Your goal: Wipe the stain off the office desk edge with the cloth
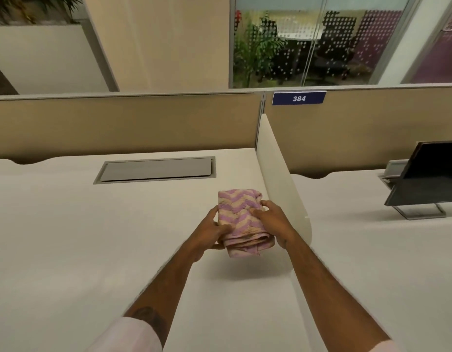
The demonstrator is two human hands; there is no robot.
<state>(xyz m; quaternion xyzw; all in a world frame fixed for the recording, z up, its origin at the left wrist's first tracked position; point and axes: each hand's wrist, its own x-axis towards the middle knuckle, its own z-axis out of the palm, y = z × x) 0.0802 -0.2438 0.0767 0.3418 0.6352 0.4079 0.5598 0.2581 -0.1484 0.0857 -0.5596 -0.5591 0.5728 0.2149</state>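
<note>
A folded cloth (241, 219) with a pink and cream zigzag pattern hangs a little above the white office desk (93, 237), casting a shadow below it. My left hand (209, 232) grips its left side, thumb on top. My right hand (273, 222) holds its right side, fingers resting on the top fold. Both hands are close to the white side divider (280, 179). I see no stain on the desk from here, and the near desk edge is out of view.
A grey cable hatch (156, 170) is set into the desk behind the cloth. Beige partition panels (118, 123) stand along the back, with a blue "384" label (298, 98). A dark monitor (428, 174) stands on the neighbouring desk to the right.
</note>
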